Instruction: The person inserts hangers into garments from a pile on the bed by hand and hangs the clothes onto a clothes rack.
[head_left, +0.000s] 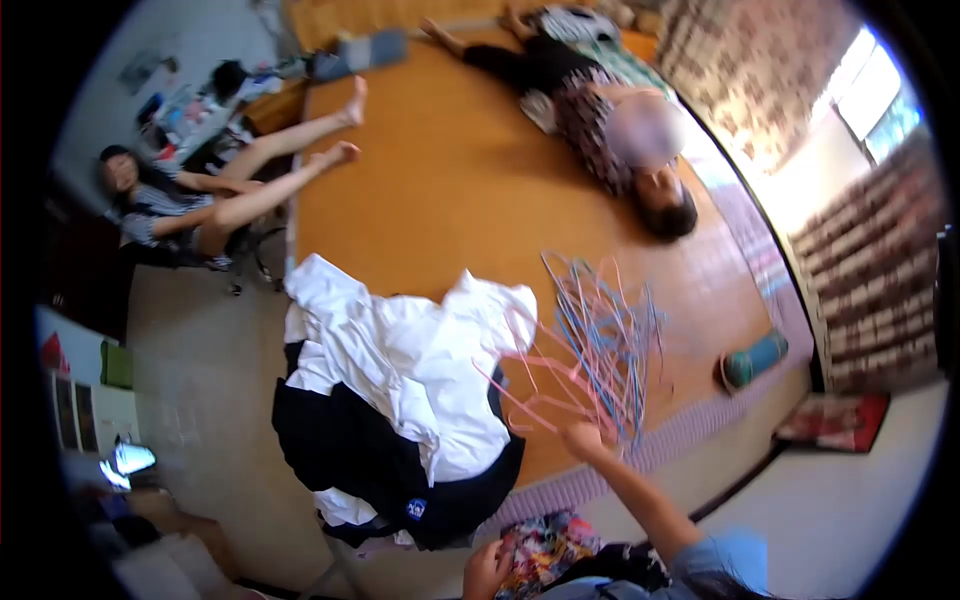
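My right hand (585, 441) is closed on pink hangers at the near edge of the mat. Beside it lies a tangled pile of pink and blue hangers (610, 345). Low in the view, my left hand (487, 570) is near the colorful patterned fabric (550, 545); its fingers are too unclear to read. White shirts (400, 340) lie heaped on the left of the hangers, over black clothes (340, 435) with a small blue badge. Some pink hangers overlap the white cloth's right side.
One person (570, 90) lies on the brown mat (420, 190) at the back. Another person (185, 210) sits at the left, legs stretched onto the mat. A green cylindrical pillow (755, 361) lies right, near a red picture (835, 421). Patterned curtains (870, 290) hang beyond.
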